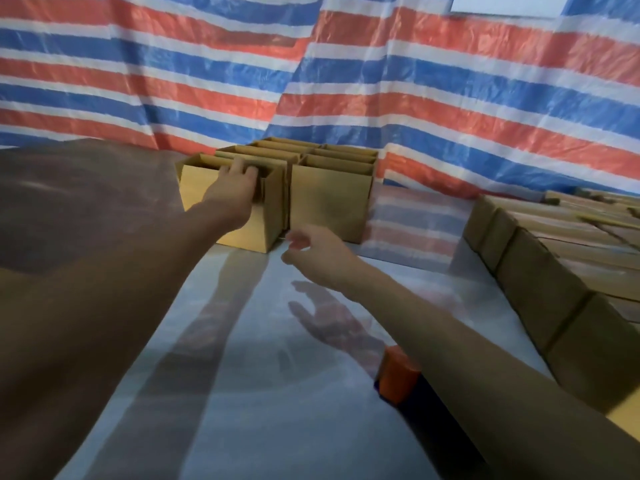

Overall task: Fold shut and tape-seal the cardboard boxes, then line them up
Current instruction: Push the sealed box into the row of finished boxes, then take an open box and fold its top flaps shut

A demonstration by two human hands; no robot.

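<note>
Boxes (332, 199) open-topped, contents unseen | left hand (235, 185) hooked over front-left box (195, 188) rim | right hand (311, 251) spread, empty

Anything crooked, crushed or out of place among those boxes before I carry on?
Nothing stands out. The open boxes stand upright and uncrushed by the tarp; the left hand grips the front-left box at its rim. The closed boxes on the right sit in a straight row.

The crinkled plastic tarpaulin (450, 81) has broad stripes of red, blue and white. The open cardboard boxes (329, 202) are plain yellow-brown; the closed cardboard boxes (540, 289) look darker brown. The glossy table (277, 393) is pale grey-blue. The small plastic block (398, 374) is orange and dark blue.
</note>
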